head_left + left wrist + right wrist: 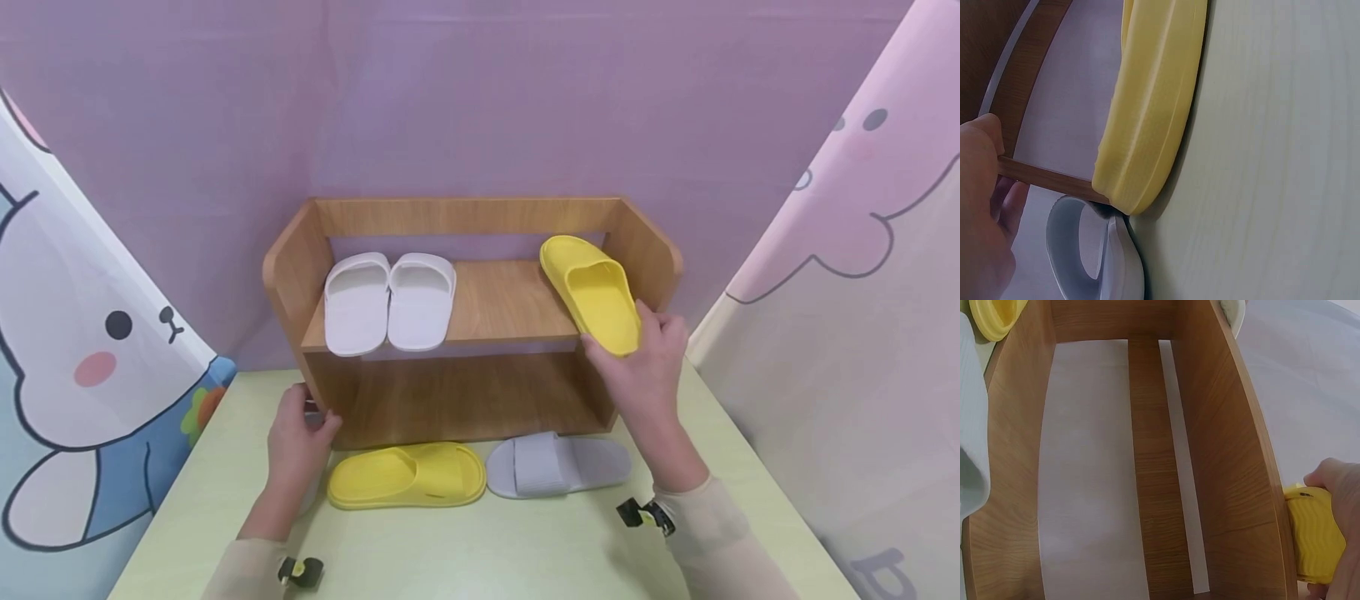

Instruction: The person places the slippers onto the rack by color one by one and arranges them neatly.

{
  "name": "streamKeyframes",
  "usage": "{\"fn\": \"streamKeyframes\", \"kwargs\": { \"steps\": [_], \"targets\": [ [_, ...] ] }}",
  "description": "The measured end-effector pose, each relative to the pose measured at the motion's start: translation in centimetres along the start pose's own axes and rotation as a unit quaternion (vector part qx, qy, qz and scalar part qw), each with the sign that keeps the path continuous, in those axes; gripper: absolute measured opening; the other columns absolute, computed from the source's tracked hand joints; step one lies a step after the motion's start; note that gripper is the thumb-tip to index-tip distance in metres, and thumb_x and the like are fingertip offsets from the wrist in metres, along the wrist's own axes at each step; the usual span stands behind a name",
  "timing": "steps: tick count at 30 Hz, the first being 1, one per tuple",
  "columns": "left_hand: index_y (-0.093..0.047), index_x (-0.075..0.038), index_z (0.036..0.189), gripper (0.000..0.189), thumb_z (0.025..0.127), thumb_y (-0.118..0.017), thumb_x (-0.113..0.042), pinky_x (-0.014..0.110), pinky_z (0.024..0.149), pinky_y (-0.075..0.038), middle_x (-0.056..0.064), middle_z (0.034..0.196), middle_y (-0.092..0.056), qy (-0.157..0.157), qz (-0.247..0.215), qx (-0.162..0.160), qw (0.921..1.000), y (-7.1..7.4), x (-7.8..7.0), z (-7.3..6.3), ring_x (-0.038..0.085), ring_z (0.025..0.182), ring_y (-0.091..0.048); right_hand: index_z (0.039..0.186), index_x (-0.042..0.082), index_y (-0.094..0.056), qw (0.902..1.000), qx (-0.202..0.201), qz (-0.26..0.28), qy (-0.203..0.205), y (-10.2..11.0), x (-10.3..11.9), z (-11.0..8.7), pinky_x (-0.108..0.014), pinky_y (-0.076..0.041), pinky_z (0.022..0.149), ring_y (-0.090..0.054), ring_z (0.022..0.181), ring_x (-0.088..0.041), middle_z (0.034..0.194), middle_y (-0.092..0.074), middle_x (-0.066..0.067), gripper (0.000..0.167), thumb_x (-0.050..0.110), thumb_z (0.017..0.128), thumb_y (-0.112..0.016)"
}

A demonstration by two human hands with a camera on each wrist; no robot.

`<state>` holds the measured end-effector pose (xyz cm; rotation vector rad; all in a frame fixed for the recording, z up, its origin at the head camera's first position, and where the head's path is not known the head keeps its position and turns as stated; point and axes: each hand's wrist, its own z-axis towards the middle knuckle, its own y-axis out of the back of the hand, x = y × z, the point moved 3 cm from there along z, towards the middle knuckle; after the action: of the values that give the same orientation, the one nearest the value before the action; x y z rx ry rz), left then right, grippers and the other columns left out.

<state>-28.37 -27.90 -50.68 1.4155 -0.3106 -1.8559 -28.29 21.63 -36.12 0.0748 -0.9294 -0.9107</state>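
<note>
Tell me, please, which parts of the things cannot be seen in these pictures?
Head view: most of the left gray slipper, covered by the left hand.
Left wrist view: one end of the lower yellow slipper, cut off by the top edge.
Right wrist view: most of the held yellow slipper, hidden by the rack.

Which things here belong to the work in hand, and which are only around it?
Likely the job:
wooden shoe rack, gripped by the left hand
yellow slipper in the right hand
second yellow slipper on the table
grey slipper
second grey slipper, partly hidden
white slippers on the rack

Only surroundings:
purple backdrop
cartoon-print cloths
</note>
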Motion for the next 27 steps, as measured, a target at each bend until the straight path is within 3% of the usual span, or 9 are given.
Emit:
{"fn": "streamKeyframes", "kwargs": {
  "steps": [12, 19, 27],
  "targets": [
    [-0.049, -0.006, 0.147, 0.053, 0.101, -0.074, -0.007, 0.061, 0.102, -0.061, 0.017, 0.139, -0.056, 0.007, 0.003, 0.0, 1.0, 0.0, 0.0, -0.1, 0.04, 0.126, -0.062, 0.151, -0.002, -0.062, 0.9994, -0.005, -0.027, -0.021, -0.5, 0.9, 0.0, -0.049, -0.04, 0.092, -0.044, 0.121, -0.036, 0.125, -0.047, -0.021, 0.078, 0.036, 0.089, -0.09],
    [-0.048, -0.006, 0.148, 0.053, 0.101, -0.074, -0.008, 0.062, 0.102, -0.061, 0.018, 0.14, -0.056, 0.011, 0.0, 0.005, 0.9999, 0.0, 0.1, -0.1, 0.041, 0.127, -0.061, 0.146, -0.005, -0.063, 0.9983, -0.033, -0.047, 0.004, -1.0, 0.8, 0.1, -0.05, -0.039, 0.089, -0.045, 0.117, -0.039, 0.119, -0.048, -0.023, 0.079, 0.04, 0.088, -0.091],
    [-0.049, -0.005, 0.147, 0.053, 0.1, -0.074, -0.007, 0.062, 0.104, -0.059, 0.018, 0.139, -0.056, 0.014, 0.0, 0.004, 0.9999, 0.0, -0.1, -0.1, 0.041, 0.126, -0.061, 0.144, -0.005, -0.062, 0.9962, -0.009, -0.079, -0.037, -1.4, 1.3, 0.2, -0.051, -0.039, 0.09, -0.043, 0.119, -0.039, 0.121, -0.05, -0.022, 0.079, 0.05, 0.091, -0.084]
  ]
}}
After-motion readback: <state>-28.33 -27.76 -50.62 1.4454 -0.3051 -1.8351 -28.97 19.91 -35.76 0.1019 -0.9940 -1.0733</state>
